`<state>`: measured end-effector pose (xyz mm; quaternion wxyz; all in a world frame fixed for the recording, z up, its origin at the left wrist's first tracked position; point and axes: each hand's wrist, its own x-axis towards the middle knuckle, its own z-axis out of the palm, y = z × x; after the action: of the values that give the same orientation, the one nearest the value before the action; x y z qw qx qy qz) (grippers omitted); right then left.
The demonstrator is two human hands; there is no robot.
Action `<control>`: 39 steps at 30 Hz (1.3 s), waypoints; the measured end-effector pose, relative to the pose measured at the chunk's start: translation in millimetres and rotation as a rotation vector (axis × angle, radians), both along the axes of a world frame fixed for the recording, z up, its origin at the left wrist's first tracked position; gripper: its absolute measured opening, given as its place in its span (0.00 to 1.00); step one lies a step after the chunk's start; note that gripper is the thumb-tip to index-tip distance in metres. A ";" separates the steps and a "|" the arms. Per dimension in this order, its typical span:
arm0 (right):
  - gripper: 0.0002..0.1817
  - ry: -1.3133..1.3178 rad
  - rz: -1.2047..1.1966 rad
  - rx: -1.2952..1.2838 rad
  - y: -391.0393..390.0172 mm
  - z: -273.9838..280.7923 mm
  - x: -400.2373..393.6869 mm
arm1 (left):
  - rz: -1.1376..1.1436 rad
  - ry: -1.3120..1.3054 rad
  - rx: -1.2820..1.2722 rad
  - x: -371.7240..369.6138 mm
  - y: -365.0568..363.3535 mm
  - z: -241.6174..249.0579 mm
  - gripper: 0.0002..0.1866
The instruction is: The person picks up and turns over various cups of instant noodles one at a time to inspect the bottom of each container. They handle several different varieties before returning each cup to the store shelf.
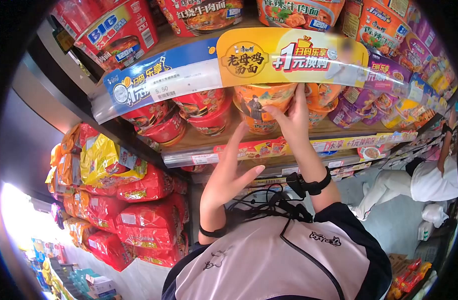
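Observation:
An orange instant noodle cup (256,95) stands on the wooden shelf, its rim behind the yellow promotion sign (294,57). My right hand (292,112) grips this cup from the right, thumb across its front and fingers up along its side. Below and to the left, my left hand (230,165) is open, with thumb and fingers apart and its fingertips near the cup's lower left. Red noodle cups (206,112) stand left of the orange one. Another orange cup (321,97) is just to the right of my right hand.
A clear price strip (199,155) edges the shelf under the cups. Red multipack bags (144,220) are stacked at lower left. Purple noodle cups (356,102) line the shelf further right. A person in a white top (436,180) is at the far right.

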<state>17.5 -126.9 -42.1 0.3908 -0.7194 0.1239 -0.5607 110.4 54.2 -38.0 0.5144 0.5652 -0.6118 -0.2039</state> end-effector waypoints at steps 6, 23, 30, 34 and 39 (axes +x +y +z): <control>0.49 0.163 -0.218 -0.112 6.8 14.7 -0.1 | -0.006 0.045 0.053 -2.4 -3.0 -3.3 0.44; 0.24 0.059 -0.716 -0.489 0.2 6.8 -53.8 | 0.071 0.358 -0.115 -6.2 -48.7 -54.9 0.29; 0.39 0.047 -0.592 -0.291 -47.6 26.4 -78.9 | 0.182 0.328 -0.123 -12.8 -53.5 -61.9 0.24; 0.40 0.119 -0.410 -0.037 -49.7 25.7 -85.2 | 0.183 0.369 -0.079 -24.4 -49.4 -58.1 0.23; 0.46 -0.196 -0.236 0.028 -36.9 20.8 -99.3 | 0.211 0.219 -0.073 -25.9 -53.2 -68.0 0.23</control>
<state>-81.8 -163.8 -21.3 0.3426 -0.6362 0.1766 -0.6683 84.5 1.0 -106.1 0.6168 0.5818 -0.4962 -0.1866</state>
